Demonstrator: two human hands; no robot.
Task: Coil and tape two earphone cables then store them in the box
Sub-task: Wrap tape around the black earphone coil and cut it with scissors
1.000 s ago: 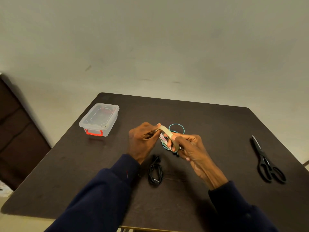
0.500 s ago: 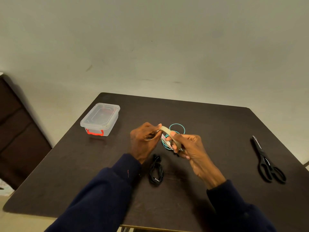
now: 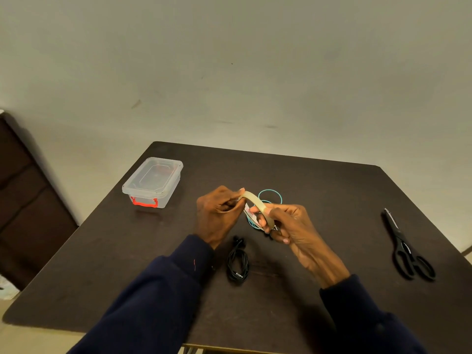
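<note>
hardly anything has shifted in the last second: both hands stay raised over the middle of the counter [image 3: 332, 190], with the tape strip [image 3: 251, 196] still arched between them. left hand [image 3: 219, 210] pinches the strip's free end; right hand [image 3: 288, 223] is curled round the tape roll [image 3: 265, 218], which is largely hidden in its fingers. the teal cable [image 3: 270, 189] lies on the counter just beyond the hands, partly hidden. the black cable [image 3: 238, 264] sits coiled just on the near side of them, its long axis running near to far, closer to the left forearm. any taping of it probably means bringing the strip down and nearward. the box [image 3: 153, 180] stands lidded at far left, the scissors [image 3: 406, 249] well to the right.
</note>
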